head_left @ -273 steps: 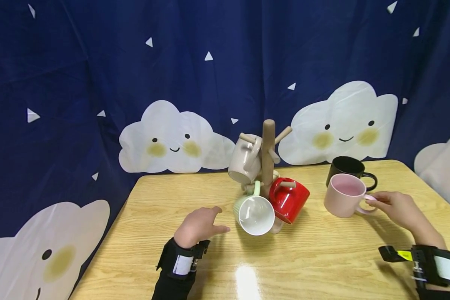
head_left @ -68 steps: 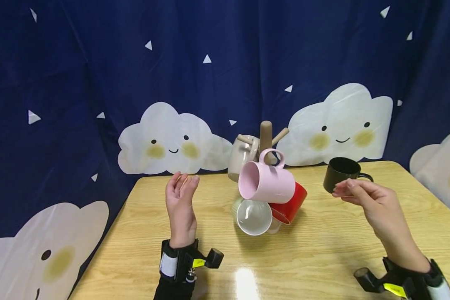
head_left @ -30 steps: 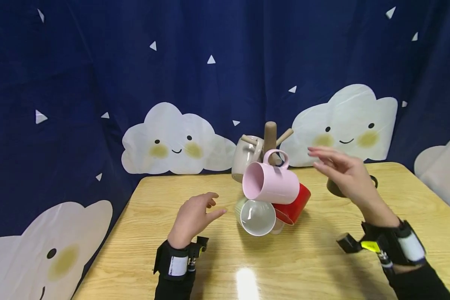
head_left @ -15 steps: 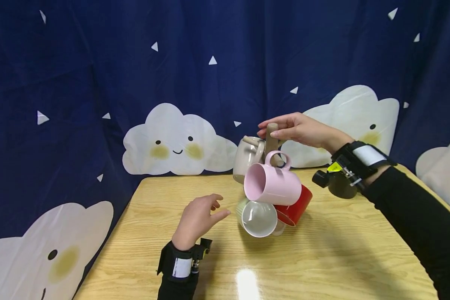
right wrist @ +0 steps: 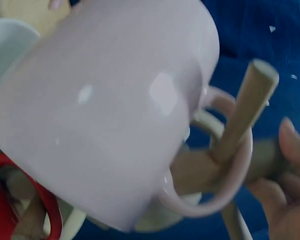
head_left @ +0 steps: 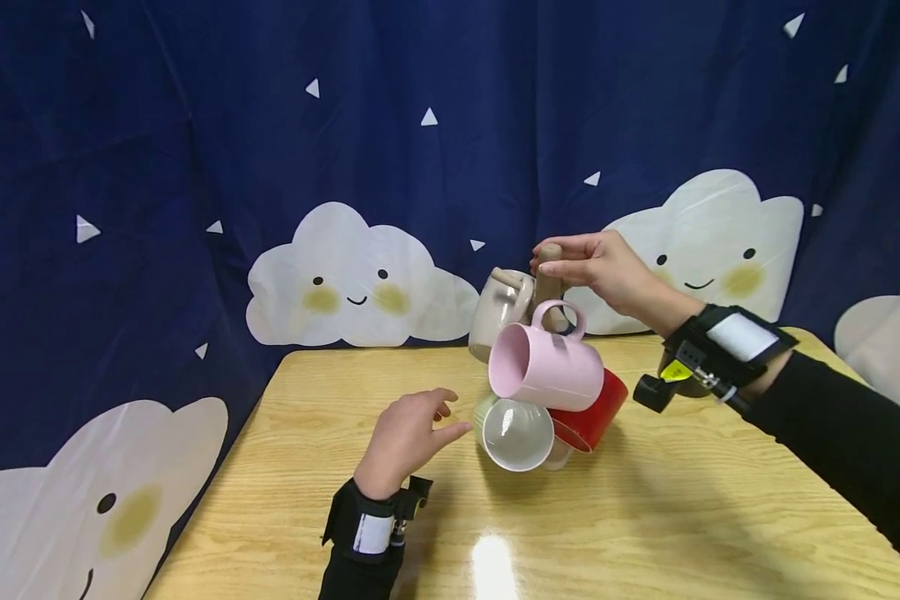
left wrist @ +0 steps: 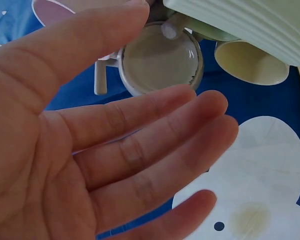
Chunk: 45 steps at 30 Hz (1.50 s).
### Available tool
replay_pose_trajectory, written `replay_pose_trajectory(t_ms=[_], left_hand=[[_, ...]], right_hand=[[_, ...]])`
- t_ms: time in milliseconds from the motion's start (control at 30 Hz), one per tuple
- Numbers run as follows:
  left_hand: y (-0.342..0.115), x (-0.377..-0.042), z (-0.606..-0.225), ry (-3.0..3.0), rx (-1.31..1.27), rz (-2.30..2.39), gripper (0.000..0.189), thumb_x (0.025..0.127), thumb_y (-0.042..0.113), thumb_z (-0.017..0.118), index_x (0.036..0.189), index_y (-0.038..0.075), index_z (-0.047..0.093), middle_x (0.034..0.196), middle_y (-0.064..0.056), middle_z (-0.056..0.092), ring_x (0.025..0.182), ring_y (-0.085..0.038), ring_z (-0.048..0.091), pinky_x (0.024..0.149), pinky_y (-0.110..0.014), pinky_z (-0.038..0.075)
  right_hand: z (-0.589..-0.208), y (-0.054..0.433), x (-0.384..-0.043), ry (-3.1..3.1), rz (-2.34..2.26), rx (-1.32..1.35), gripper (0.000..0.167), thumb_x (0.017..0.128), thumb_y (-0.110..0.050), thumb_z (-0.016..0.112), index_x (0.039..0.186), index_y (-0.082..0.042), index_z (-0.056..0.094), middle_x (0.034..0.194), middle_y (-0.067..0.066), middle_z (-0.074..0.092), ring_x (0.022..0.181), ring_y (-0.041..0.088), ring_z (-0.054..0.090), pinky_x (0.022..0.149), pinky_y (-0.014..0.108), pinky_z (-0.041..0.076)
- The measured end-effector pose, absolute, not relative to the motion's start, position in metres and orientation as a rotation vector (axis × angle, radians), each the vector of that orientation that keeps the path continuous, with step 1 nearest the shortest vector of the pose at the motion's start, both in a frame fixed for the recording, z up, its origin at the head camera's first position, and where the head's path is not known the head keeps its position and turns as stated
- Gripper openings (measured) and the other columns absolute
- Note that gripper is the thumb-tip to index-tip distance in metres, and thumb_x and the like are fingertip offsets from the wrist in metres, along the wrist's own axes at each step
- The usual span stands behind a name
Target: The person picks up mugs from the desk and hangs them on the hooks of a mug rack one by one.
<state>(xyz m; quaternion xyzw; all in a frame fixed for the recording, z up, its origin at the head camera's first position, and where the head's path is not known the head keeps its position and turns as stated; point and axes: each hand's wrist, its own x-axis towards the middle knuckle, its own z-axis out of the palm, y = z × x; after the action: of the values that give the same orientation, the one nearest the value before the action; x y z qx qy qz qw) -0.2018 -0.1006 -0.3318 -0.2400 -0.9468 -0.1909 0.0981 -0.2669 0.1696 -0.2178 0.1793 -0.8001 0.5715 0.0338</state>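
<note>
My right hand (head_left: 607, 267) grips the top of a wooden mug tree (head_left: 548, 287), fingers behind the post and thumb in front. A pink mug (head_left: 558, 371) hangs by its handle on a front peg (right wrist: 247, 105), tilted sideways with its mouth to the left. Below it hang a pale green mug (head_left: 517, 433) and a red mug (head_left: 603, 408), partly covered by the pink one. A glossy off-white mug (head_left: 495, 321) hangs at the upper left. My left hand (head_left: 405, 437) is held left of the green mug, fingers apart and holding nothing.
A black mug (head_left: 693, 388) at the right is mostly hidden behind my right wrist. Another cream mug (left wrist: 252, 62) shows low on the tree in the left wrist view. The wooden table (head_left: 307, 417) ends at a blue curtain (head_left: 382, 50) with printed clouds.
The pink mug went from the table at the right onto the tree. My right hand then moved left to the post's top, which has since shifted slightly right. My left hand came down.
</note>
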Motion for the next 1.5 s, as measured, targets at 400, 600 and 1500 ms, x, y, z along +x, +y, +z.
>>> replay_pose_trajectory(t_ms=[400,600,1500], left_hand=[[-0.103,-0.201,-0.332,-2.783,-0.693,-0.565,0.038,0.080,0.036,0.069,0.106,0.009,0.066,0.088,-0.005,0.070,0.076,-0.016,0.065,0.059,-0.027,0.048],[-0.102,-0.200,-0.330,-2.809,-0.699,-0.568,0.038,0.082,0.035,0.067,0.108,0.007,0.065,0.088,-0.006,0.070,0.076,-0.017,0.065,0.059,-0.028,0.049],[-0.094,-0.202,-0.334,-2.814,-0.751,-0.554,0.038,0.080,0.036,0.069,0.105,0.007,0.066,0.086,-0.006,0.070,0.073,-0.017,0.064,0.057,-0.026,0.046]], right_hand=[[-0.221,0.140,-0.241,-2.401,1.325,0.091,0.028,0.086,-0.022,0.065,0.109,-0.006,0.066,0.101,0.015,0.068,0.079,0.014,0.060,0.062,0.016,0.049],[-0.210,0.157,-0.248,-2.579,1.251,0.273,0.031,0.085,-0.021,0.067,0.112,-0.005,0.065,0.099,0.014,0.069,0.082,0.017,0.063,0.068,0.022,0.054],[-0.209,0.183,-0.261,-2.576,1.679,0.553,0.032,0.086,-0.013,0.064,0.117,-0.009,0.061,0.098,-0.009,0.069,0.087,0.007,0.064,0.077,0.031,0.054]])
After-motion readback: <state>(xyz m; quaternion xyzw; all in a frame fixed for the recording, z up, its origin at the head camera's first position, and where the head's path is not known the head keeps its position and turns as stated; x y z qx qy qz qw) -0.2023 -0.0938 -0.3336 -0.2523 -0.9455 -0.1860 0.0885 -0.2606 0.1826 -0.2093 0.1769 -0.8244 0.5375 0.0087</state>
